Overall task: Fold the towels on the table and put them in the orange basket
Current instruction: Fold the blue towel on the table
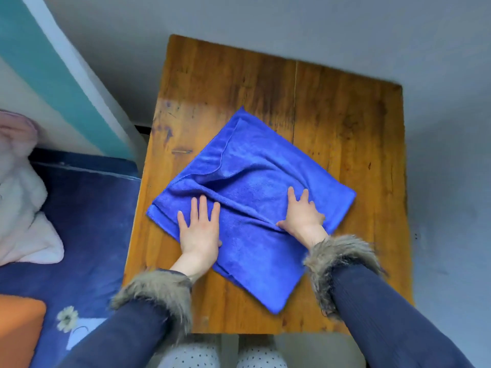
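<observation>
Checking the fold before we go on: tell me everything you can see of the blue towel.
The blue towel is fluffy cloth, folded over itself, lying skewed on the wooden table. A hemmed upper layer sits askew and creases cross its middle. The left hand presses flat on it; the right hand rests on it near a crease.

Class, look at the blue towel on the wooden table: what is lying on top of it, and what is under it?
Both hands, left hand and right hand, press flat on the blue towel. Under it is the wooden table; anything between towel and tabletop is hidden.
</observation>
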{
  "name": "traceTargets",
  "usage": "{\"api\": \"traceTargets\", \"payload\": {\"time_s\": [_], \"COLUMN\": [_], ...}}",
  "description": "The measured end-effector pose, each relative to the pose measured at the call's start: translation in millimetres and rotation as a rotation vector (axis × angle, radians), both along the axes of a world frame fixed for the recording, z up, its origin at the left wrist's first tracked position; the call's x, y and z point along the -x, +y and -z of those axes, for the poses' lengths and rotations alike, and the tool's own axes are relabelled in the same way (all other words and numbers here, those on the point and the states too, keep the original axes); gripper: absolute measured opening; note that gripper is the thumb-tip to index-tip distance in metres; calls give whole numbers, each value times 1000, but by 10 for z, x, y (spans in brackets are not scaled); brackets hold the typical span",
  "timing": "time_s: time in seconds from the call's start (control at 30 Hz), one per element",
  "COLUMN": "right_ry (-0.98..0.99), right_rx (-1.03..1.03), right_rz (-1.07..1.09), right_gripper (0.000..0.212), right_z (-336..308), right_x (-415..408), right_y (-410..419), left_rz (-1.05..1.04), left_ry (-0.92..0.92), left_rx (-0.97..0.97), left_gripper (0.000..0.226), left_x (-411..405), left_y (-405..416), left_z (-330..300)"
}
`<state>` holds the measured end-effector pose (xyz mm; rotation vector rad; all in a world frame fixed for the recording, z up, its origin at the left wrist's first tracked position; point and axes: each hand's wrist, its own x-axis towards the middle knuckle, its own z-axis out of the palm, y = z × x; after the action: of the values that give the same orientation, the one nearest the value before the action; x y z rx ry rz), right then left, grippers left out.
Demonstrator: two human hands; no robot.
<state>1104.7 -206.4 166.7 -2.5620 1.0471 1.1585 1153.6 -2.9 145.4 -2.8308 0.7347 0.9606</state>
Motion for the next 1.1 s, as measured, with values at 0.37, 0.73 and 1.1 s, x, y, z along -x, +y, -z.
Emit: {"api": "traceTargets", "payload": {"time_s": [0.37,0.73,1.1], "right_ry": [341,-550,-571], "right_rx": [-357,27,142], "right_rz": [31,-63,-352], "right_gripper": [55,31,17], "right_z": [-342,-156,150], "right_x": [725,129,-286], "right_y": [-3,-797,-1163], "left_rz": [477,62,117], "left_ry": [88,-229,-282], "left_rx": [64,530,346], "left_gripper": [88,30,16], "left_x": [-328,-575,-979], "left_y": [-252,-344,-614], "left_z": [-127,-62,23]}}
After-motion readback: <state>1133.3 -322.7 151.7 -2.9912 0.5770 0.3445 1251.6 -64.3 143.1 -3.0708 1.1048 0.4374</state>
